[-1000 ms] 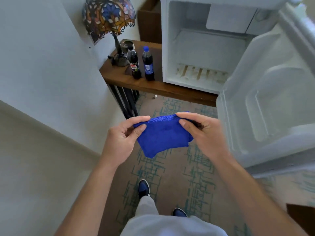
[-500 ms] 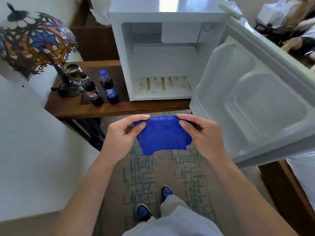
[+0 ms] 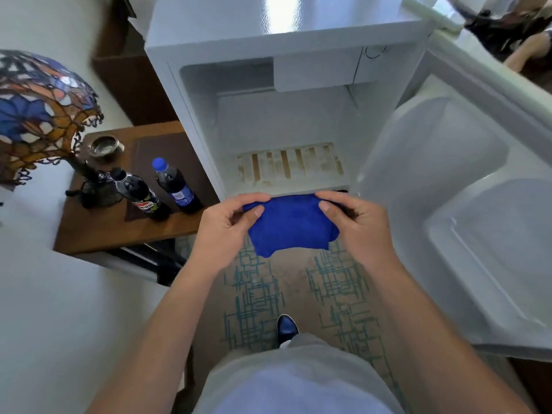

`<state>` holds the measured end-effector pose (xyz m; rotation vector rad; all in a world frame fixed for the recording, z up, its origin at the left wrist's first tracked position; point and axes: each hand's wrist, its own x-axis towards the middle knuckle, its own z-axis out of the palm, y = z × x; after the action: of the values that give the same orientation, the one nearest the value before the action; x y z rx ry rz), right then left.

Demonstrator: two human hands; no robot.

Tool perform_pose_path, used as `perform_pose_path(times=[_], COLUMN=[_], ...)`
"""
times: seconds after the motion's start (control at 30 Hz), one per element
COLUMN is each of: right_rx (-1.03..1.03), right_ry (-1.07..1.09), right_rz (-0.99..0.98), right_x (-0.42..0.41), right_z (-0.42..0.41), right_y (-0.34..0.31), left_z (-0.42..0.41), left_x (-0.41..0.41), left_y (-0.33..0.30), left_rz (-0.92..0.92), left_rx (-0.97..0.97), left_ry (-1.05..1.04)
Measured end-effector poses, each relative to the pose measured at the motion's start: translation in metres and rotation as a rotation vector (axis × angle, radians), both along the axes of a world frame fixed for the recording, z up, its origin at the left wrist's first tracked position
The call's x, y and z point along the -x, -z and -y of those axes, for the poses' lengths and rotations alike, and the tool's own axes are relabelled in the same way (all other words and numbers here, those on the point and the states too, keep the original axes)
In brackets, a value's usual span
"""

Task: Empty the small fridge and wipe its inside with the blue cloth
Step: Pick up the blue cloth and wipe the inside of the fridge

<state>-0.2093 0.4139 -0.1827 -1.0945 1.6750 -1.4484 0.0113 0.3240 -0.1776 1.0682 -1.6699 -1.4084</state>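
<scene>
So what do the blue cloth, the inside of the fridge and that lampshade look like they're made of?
The blue cloth looks like soft microfibre or terry: matt, fuzzy, drooping in folds between the hands. The fridge lining seems to be moulded white plastic, smooth with rounded corners, and stained brownish on the ribbed floor. The lampshade looks like stained glass: coloured panes in dark seams, though it could be an imitation.

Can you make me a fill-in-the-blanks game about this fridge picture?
1. Both hands hold a cloth whose colour is ____.
2. The fridge door is ____.
3. The number of bottles standing on the table is ____.
4. The brownish stains are on the fridge's ____.

Answers: blue; open; two; floor
</scene>
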Motion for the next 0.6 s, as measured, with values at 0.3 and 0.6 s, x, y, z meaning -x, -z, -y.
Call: perform_pose_path(times=[0.3, 0.6], right_rx=[-0.034, -0.044], right_ry=[0.073, 0.263], right_rz=[-0.018, -0.069], right_x=[0.009, -0.029], right_z=[0.055, 0.086], right_y=[0.004, 0.013], left_z=[0.069, 0.122], left_x=[0.013, -0.004], left_y=[0.012, 0.027], left_rz=[0.039, 0.03], left_rx=[0.056, 0.077], left_ry=[0.084, 0.193])
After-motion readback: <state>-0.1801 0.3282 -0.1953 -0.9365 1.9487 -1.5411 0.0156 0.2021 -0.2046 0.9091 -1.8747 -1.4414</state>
